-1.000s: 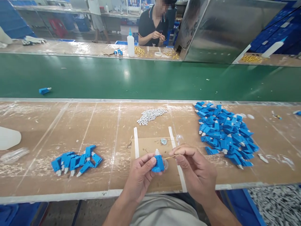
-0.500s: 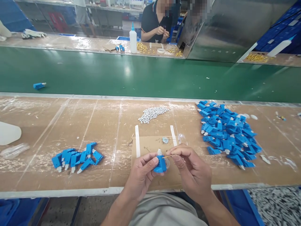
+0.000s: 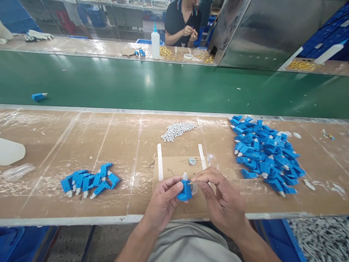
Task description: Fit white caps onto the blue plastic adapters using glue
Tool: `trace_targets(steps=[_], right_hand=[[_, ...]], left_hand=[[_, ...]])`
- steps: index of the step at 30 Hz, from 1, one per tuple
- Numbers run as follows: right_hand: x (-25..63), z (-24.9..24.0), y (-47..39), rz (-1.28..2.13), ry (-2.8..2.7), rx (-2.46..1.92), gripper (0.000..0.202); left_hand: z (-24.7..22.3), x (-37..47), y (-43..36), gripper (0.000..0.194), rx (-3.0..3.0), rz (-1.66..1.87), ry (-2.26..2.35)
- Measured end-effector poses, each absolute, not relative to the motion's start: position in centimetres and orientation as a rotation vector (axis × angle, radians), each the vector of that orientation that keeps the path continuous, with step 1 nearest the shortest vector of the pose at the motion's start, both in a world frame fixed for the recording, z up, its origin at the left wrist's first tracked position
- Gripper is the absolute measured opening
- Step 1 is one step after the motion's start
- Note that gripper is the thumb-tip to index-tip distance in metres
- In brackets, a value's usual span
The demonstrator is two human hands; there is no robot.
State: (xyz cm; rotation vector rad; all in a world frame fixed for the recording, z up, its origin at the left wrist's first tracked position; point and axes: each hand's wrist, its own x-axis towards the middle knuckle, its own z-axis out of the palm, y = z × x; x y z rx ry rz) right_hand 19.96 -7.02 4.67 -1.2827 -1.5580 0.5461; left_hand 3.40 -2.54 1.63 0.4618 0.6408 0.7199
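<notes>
Between the thumb and fingers of my left hand (image 3: 166,196) is a blue plastic piece (image 3: 184,191), upright with its white tip on top. My right hand (image 3: 225,193) pinches a thin stick (image 3: 191,182), whose end meets the right side of the blue piece. Both hands are above a cardboard sheet (image 3: 174,167) held by white tape strips. On that sheet, just beyond my hands, lies a small pale-blue lump (image 3: 192,161) with another thin stick. A heap of small silvery parts (image 3: 177,131) sits farther back.
Blue pieces form a large pile (image 3: 267,153) at right and a small group (image 3: 89,180) at left. Another blue piece (image 3: 39,96) is on the green belt (image 3: 122,80). A clear plastic item (image 3: 17,171) lies far left. Across the belt, a person works beside a white bottle (image 3: 155,44).
My right fingers have moved left, closer to the blue piece, so less of the stick shows. The blue piece on the belt has shifted slightly left.
</notes>
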Motion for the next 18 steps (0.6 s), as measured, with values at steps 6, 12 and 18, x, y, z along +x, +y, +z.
trace_targets(steps=[6, 12, 18], right_hand=[[21.4, 4.0, -6.9, 0.591, -1.492, -1.422, 0.01], [22.2, 2.1, -7.3, 0.672, -1.612, -1.55, 0.015], [23.5, 3.9, -2.2, 0.54, -1.747, -1.579, 0.013]], left_hand=[[0.9, 1.9, -2.1, 0.024, 0.453, 0.785, 0.682], [0.1, 1.2, -1.8, 0.026, 0.411, 0.808, 0.688], [-0.4, 0.9, -1.6, 0.021, 0.336, 0.812, 0.651]])
